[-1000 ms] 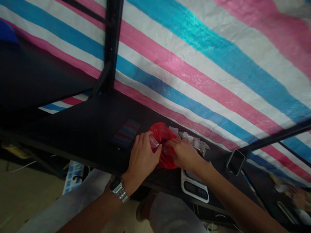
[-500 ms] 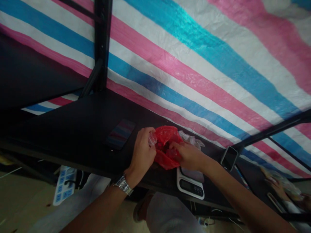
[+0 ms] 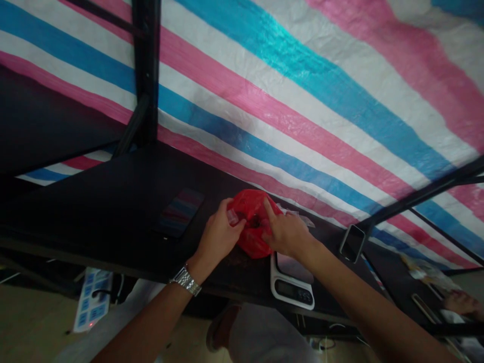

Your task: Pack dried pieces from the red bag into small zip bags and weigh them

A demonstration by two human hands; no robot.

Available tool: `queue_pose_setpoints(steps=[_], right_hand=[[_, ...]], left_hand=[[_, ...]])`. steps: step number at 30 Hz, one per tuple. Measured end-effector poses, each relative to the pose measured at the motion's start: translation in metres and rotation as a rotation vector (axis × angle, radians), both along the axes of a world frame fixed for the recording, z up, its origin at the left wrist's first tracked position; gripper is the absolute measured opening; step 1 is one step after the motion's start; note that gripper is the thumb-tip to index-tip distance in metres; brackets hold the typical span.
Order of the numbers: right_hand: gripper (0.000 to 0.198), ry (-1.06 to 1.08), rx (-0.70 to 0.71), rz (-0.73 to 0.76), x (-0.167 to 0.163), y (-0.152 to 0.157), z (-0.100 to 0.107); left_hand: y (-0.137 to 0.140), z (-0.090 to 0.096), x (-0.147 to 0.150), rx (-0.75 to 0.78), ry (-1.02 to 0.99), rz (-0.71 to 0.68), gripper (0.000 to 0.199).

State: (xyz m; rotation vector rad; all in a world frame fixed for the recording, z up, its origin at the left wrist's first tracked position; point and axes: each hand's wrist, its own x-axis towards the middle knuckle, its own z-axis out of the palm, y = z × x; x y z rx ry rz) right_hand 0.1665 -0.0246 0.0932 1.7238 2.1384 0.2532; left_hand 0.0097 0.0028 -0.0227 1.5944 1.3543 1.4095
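A red plastic bag [image 3: 251, 245] rests on the black table, its mouth turned up towards me and dark contents, too dim to make out, inside. My left hand [image 3: 218, 232] is closed on the bag's left rim, with a bit of clear plastic [image 3: 232, 217] at its fingertips. On the right rim, my right hand [image 3: 289, 232] grips the bag, its index finger lying along the outside and thumb near the mouth. Just below that hand is a white digital scale [image 3: 293, 292]. Crumpled clear plastic [image 3: 302, 218] lies behind the right hand, partly hidden.
A dark flat phone-like slab [image 3: 179, 212] lies left on the black table [image 3: 124, 201]. Another device with a pale frame [image 3: 353, 244] leans near the right post. Striped sheeting [image 3: 264, 116] hangs behind. A power strip [image 3: 92, 298] is below; another person's hand [image 3: 460, 302] shows far right.
My right hand has drawn out of the bag's mouth to its right rim, index finger now extended. My left hand still holds the left rim. The view has shifted slightly.
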Motion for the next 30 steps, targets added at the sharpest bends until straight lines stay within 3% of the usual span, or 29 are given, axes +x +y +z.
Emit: queue_pose_setpoints(steps=[4, 8, 11, 14, 17, 23, 30], right_hand=[[0.096, 0.021, 0.029, 0.056, 0.008, -0.012, 0.001], [0.092, 0.106, -0.084, 0.174, 0.012, -0.025, -0.002], [0.07, 0.128, -0.169, 0.24, 0.011, -0.033, 0.0], [0.045, 0.082, -0.231, 0.223, 0.009, -0.038, 0.005], [0.038, 0.013, -0.223, 0.137, 0.009, -0.042, 0.01], [0.043, -0.017, -0.157, 0.048, 0.009, -0.044, 0.014], [0.033, -0.02, -0.155, 0.03, 0.005, -0.042, 0.017]], left_hand=[[0.003, 0.005, 0.003, -0.026, 0.048, 0.004, 0.033], [0.004, 0.013, 0.003, 0.014, 0.135, 0.079, 0.068], [0.008, 0.012, 0.006, 0.069, 0.322, -0.014, 0.082], [0.012, 0.009, 0.011, 0.102, 0.365, -0.067, 0.062], [0.013, 0.009, 0.013, 0.179, 0.327, -0.05, 0.044], [0.01, 0.016, 0.007, 0.339, 0.201, 0.015, 0.044], [0.011, 0.012, 0.001, 0.344, 0.032, 0.026, 0.04]])
